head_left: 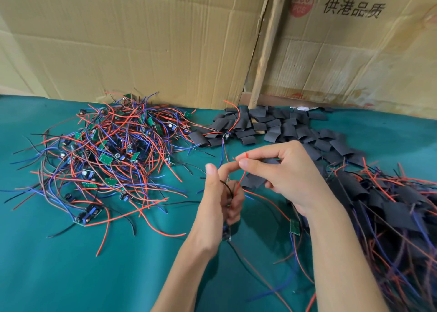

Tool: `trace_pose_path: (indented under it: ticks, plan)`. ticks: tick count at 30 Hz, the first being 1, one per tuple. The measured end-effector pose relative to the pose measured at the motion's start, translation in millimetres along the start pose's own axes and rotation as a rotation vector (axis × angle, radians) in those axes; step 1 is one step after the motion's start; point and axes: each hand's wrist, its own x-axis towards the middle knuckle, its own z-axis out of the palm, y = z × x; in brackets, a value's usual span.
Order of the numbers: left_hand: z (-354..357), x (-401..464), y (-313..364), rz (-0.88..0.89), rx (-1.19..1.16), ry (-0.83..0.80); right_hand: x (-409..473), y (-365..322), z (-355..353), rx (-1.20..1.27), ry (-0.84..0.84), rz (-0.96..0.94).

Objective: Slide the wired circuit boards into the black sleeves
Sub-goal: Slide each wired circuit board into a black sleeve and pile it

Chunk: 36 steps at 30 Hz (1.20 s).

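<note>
Nearest the viewer, a small circuit board (226,233) hangs below the left hand (221,200), its dark components facing left, with a black wire trailing from its lower end toward the table. The left hand's fingers are curled around the board's upper wires, the thumb (211,172) standing straight up and the forefinger bent toward the right hand. The right hand (287,177) pinches the tip of a red wire (241,169) between thumb and forefinger; its other fingers curl over a flat black sleeve (256,180), which is held against the palm side, its open end facing left toward the wire. Just below the right wrist a second green board (294,226) lies on the green cloth (94,276), its blue and brown wires running downward. To the right lies a heap of sleeved boards (390,212), black sleeves with red and blue wires protruding. To the left, farther back, lies a tangled pile of bare boards (106,158) with red, blue, black and brown wires. Beyond the hands, a pile of empty sleeves (272,127) spreads along the cloth's rear edge, one wired board resting on it. Creased cardboard sheets (142,39) and a wooden strip (267,46) stand behind.
</note>
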Motion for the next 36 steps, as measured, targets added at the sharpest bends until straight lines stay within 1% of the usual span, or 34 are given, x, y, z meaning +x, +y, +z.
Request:
trace_pose_path:
  ticks: [3,7,11,15,17,19,21,23,25,27,30,32,34,36]
  plan:
    - [4.0,0.9,-2.4,0.012,0.079,0.050,0.6,2.1,-1.4,-0.020,0.046,0.003]
    - [3.4,0.1,-1.8,0.178,0.163,0.135,4.5,6.4,-2.5,-0.010,0.164,0.036]
    - [1.7,-0.9,-7.5,0.214,0.233,0.141,6.4,9.6,-2.5,0.023,0.216,0.071]
    - [1.1,1.0,-11.1,0.302,0.386,0.268,4.3,6.9,-1.6,0.032,0.134,0.037]
    - [-1.9,1.7,-11.1,0.305,0.422,0.315,3.5,4.5,1.4,0.062,0.073,0.021]
    - [-1.1,0.8,-10.0,0.285,0.508,0.316,3.1,2.2,5.4,0.091,0.017,0.008]
    - [2.9,-2.2,-8.6,0.302,0.626,0.296,2.8,0.0,8.6,0.110,-0.057,-0.003]
    - [5.1,-5.3,-6.1,0.309,0.632,0.305,1.9,-2.4,9.8,0.143,-0.138,-0.007]
    - [4.4,-5.7,-3.1,0.251,0.610,0.311,0.8,-2.8,8.3,0.160,-0.192,-0.015]
    - [2.4,-5.6,-3.3,0.183,0.611,0.287,0.0,-2.1,5.2,0.162,-0.220,-0.019]
    - [4.0,-8.2,-1.6,0.151,0.705,0.215,-0.1,-2.6,3.2,0.105,-0.240,-0.042]
    - [4.5,-9.4,-0.5,0.136,0.747,0.198,0.7,-3.2,3.0,0.036,-0.243,-0.071]
    - [3.6,-9.1,-0.7,0.142,0.768,0.194,2.1,-2.2,3.7,-0.017,-0.233,-0.086]
    - [3.6,-9.2,-1.3,0.184,0.751,0.205,3.5,0.3,4.2,-0.059,-0.191,-0.091]
